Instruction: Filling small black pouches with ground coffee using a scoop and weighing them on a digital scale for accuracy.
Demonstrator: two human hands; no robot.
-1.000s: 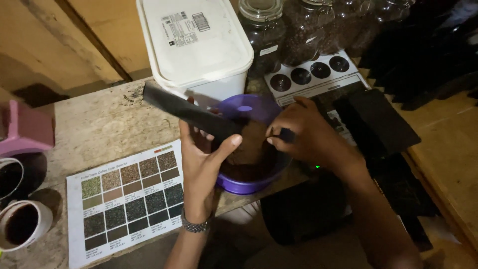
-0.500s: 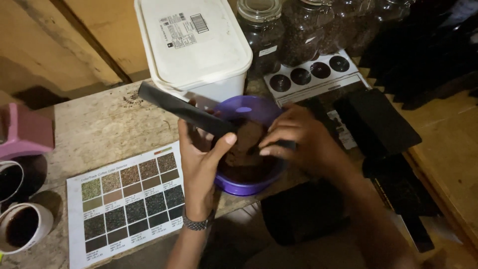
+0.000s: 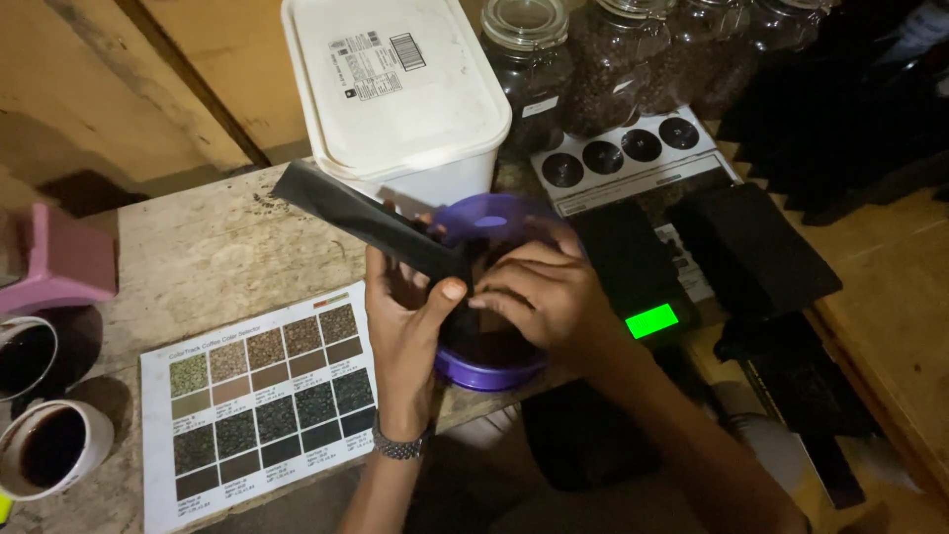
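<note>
1. While my left hand [image 3: 410,316] grips the long black flat bar [image 3: 371,222], its fingers [image 3: 450,290] are curled shut around the lower end, thumb pressed on top, and the bar slants up and away to the left over the counter [image 3: 198,267].
2. My right hand [image 3: 549,297] sits over the purple round dish [image 3: 494,366], fingers bent and nearly closed just beside my left thumb; whether they pinch anything I cannot tell, the light is too dim.
3. The dish rests at the counter's front edge, partly under both hands, with dark contents inside that I can barely make out.
4. Risk, as I judge it: the dish sits so near the edge that a push from either hand could tip it off and spill what is in it.
5. Another risk: the bar's far end swings near the white plastic tub [image 3: 395,89], so a careless turn could knock it.
6. The black scale [image 3: 633,277] with its glowing green display lies touching the dish's right side; a nudge there could shift it too.
7. Textures now: the counter is rough, pale and speckled; the bar is smooth, matte and thin.
8. The tub is glossy with rounded corners and a flat lid.
9. The colour chart [image 3: 262,396] is a flat laminated sheet of brown and dark squares.
10. Glass jars [image 3: 534,69] of dark beans stand behind, and two white cups [image 3: 54,445] of dark liquid sit far left.
</note>
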